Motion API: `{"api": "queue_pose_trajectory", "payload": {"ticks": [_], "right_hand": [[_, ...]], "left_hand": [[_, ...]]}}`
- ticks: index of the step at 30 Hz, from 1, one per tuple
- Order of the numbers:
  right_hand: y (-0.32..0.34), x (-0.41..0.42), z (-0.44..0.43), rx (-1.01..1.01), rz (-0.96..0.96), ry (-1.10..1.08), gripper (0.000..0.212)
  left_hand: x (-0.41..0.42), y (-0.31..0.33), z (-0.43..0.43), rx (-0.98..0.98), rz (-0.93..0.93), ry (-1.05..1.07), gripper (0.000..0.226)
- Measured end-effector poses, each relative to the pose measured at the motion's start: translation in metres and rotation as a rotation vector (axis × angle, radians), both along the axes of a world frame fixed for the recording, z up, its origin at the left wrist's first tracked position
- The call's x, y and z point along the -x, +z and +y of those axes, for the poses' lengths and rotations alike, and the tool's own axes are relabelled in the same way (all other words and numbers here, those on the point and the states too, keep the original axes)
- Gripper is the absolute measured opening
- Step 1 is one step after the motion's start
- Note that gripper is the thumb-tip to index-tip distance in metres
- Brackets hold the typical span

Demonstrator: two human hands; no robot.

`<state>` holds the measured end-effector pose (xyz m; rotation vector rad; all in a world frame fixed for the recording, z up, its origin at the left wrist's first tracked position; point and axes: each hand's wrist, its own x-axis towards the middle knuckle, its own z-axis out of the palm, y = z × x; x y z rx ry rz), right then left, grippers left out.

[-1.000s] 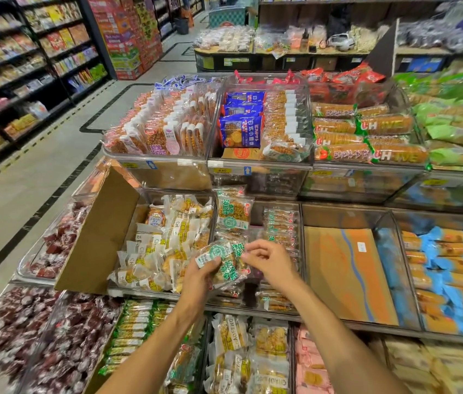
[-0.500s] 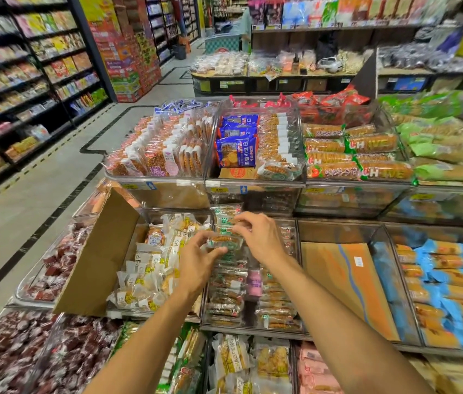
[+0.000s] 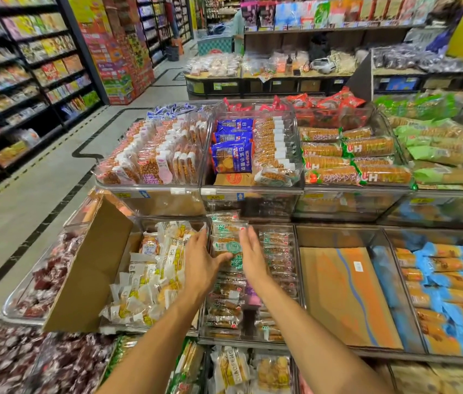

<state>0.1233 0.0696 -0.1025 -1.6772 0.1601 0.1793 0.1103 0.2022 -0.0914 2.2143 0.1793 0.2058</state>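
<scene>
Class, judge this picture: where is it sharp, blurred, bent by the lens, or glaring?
Head view: left hand and right hand with the green-label packs are sharp; the aisle shelves at left smear; the clear bin rims bow from the wide lens; glare sits on the pink-label wrappers.

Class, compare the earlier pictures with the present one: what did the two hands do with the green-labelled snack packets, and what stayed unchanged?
The left hand and right hand carried the clear green-labelled snack packets to the back of the clear plastic bin, then let go; their straight fingers now flank the stack. The brown cardboard box of yellow-labelled packets stayed put.
</scene>
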Motion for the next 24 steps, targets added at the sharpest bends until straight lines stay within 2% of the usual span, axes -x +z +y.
{"api": "queue_pose_trajectory", "payload": {"ticks": [2, 5, 8, 15, 18, 21, 24], "right_hand": [[0.0, -0.002, 0.002, -0.013, -0.011, 0.025, 0.096], [-0.001, -0.009, 0.001, -0.104, -0.025, -0.036, 0.078], [0.004, -0.013, 0.007, -0.143, -0.014, -0.057, 0.064], [-0.002, -0.006, 0.013, -0.058, -0.081, -0.044, 0.067], [0.002, -0.008, 0.01, -0.057, -0.064, -0.036, 0.069], [0.008, -0.014, 0.011, -0.063, -0.044, -0.035, 0.061], [0.003, -0.011, 0.014, 0.005, -0.027, 0.001, 0.059]], "left_hand": [[-0.002, 0.005, 0.002, 0.044, 0.006, -0.092, 0.093], [-0.005, 0.011, 0.004, 0.157, 0.109, -0.232, 0.111], [-0.013, 0.01, 0.007, 0.275, 0.135, -0.255, 0.131], [-0.013, 0.007, 0.008, 0.281, 0.169, -0.337, 0.119], [-0.019, 0.008, 0.011, 0.237, 0.178, -0.384, 0.124], [-0.023, 0.006, 0.013, 0.23, 0.18, -0.38, 0.127], [-0.022, -0.001, 0.016, 0.204, 0.176, -0.365, 0.127]]}}
